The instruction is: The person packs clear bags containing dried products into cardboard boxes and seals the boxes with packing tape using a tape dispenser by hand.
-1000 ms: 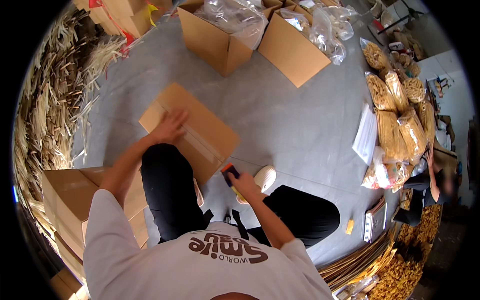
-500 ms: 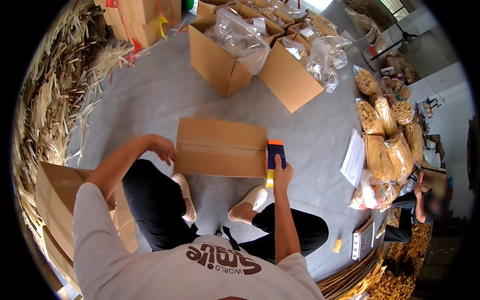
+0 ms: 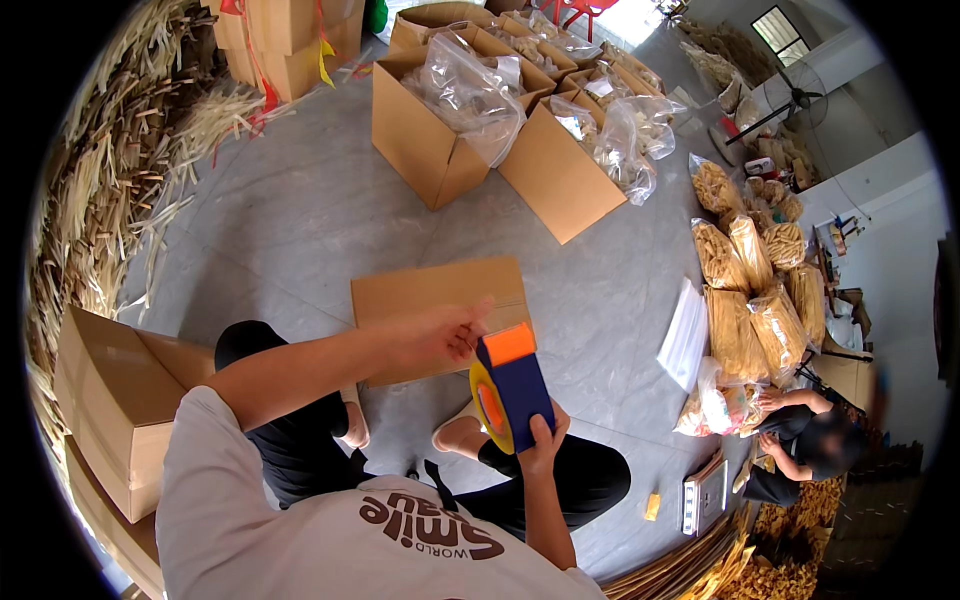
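Right fingers (image 3: 541,430) grip one tape dispenser (image 3: 524,396), left fingers (image 3: 468,328) spread alongside, with grey floor (image 3: 300,220) bordering the upper edge of one frame-centre carton (image 3: 435,286).

The smooth grey floor (image 3: 290,190) was occupied by a rectangular brown cardboard box (image 3: 438,284), open brown cardboard cartons (image 3: 415,145) and pale flat strips (image 3: 90,220)

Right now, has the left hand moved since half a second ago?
Yes, the left hand has moved rightward, judged against the open cartons standing ahead.
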{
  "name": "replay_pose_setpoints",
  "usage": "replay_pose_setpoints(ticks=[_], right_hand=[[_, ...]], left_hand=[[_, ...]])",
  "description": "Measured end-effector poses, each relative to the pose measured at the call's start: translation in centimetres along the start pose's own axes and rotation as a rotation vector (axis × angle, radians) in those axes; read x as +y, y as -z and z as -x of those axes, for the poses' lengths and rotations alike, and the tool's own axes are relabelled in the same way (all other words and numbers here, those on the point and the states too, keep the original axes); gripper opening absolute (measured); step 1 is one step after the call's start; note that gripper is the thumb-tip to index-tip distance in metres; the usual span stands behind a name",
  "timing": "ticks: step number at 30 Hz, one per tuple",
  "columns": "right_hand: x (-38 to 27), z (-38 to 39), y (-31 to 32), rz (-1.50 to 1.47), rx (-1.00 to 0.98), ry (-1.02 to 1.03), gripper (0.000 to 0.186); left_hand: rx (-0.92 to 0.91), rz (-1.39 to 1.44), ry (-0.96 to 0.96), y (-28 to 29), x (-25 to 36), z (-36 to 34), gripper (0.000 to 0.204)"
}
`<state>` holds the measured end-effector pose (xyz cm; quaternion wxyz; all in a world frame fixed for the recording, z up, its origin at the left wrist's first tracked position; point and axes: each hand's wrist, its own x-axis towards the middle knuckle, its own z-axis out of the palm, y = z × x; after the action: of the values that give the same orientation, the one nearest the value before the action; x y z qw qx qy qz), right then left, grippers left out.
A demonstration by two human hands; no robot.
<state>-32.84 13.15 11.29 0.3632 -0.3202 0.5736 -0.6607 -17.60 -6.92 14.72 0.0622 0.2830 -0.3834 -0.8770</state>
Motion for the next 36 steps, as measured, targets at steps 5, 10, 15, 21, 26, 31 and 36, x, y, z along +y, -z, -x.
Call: replay_pose_setpoints(ticks=[5,10,15,21,26,31,36], right_hand=[[0.8,-0.1,-0.5,0.135,-0.063,-0.019,0.041],[1.9,0.1,-1.7,0.137,-0.076,-0.016,0.038],[0.9,-0.7,-2.7,0.136,-0.128,0.046,0.041],[0.1,-1.5,-2.3,0.133,-0.127,0.072,0.043],[0.3,-2.2,-2.9,0.302,-0.189,0.018,0.038],[1.5,-1.5,-2.3,0.281,-0.165,-0.217,0.036],[5.4,3.1,2.2,0.370,-0.195,-0.535,0.027]], left_hand=[[0.089,0.197,-0.113,0.6,-0.8,-1.3,0.013],[0.162,0.077,-0.053,6.8,-0.3,-3.2,0.009],[0.281,-0.111,0.129,6.6,2.4,-2.7,0.019],[0.007,0.027,0.113,3.8,-0.4,-2.9,0.020],[0.199,-0.323,0.004,4.7,-0.8,-4.1,0.007],[0.545,-0.967,-0.355,12.0,1.5,-10.1,0.005],[0.609,-1.224,-0.246,22.3,0.5,-16.9,0.009]])
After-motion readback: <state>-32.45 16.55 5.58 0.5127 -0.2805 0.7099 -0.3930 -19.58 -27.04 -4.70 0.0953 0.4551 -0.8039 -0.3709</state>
